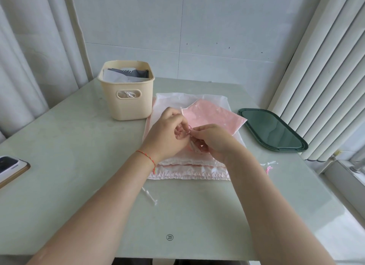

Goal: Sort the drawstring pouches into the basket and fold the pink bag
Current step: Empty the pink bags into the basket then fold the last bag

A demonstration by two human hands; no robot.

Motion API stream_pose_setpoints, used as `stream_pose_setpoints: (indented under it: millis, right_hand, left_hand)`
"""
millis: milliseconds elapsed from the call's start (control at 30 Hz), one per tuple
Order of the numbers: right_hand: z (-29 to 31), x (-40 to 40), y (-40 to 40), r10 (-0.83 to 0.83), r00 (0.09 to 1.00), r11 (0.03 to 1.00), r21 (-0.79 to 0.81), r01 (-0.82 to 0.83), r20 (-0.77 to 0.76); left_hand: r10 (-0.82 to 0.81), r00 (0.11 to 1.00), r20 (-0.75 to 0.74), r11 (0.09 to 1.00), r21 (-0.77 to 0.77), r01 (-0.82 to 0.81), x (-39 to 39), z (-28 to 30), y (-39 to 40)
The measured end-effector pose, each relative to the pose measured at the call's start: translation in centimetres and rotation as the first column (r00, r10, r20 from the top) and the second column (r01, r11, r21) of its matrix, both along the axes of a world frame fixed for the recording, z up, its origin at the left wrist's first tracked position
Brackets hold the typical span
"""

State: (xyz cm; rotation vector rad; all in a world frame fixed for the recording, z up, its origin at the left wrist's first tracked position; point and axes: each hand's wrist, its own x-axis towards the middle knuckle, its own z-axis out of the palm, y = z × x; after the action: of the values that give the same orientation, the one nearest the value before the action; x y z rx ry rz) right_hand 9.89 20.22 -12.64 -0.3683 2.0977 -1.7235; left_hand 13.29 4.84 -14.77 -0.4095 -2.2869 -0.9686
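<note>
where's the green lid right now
In the head view the green lid lies flat on the table at the right, beside the window blinds and just right of the pink bag, across from the cream basket.

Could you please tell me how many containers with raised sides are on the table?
2: the beige basket at the far left, holding grey pouches, and the dark green tray at the right edge. None appears hidden.

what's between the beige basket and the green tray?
In the head view, the stacked pink and white pouches lie between the basket and the tray, with both hands, left and right, working a cord above them.
</note>
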Motion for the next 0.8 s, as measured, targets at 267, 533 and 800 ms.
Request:
stream_pose_setpoints:
  millis: [267, 533, 800]
  right_hand:
    - [-0.7, -0.3, -0.1, 0.026, 0.998, 0.999, -0.03, -0.028, -0.056]
    - [0.1, 0.6, -0.3, -0.024, 0.979, 0.991, 0.125, 0.05, -0.201]
    - [-0.6, -0.7, -0.1, -0.118, 0.831, 0.887, 0.318, 0.334, -0.544]
  left_hand:
    - [0.076, 0.997, 0.034, 0.997, 0.015, -0.076, -0.3, -0.5, 0.1]
    - [0.144, 0.976, 0.161, 0.987, 0.048, -0.153, -0.4, -0.2, -0.6]
    - [0.122, 0.94, 0.32, 0.992, -0.011, -0.125, -0.8, -0.8, -0.4]
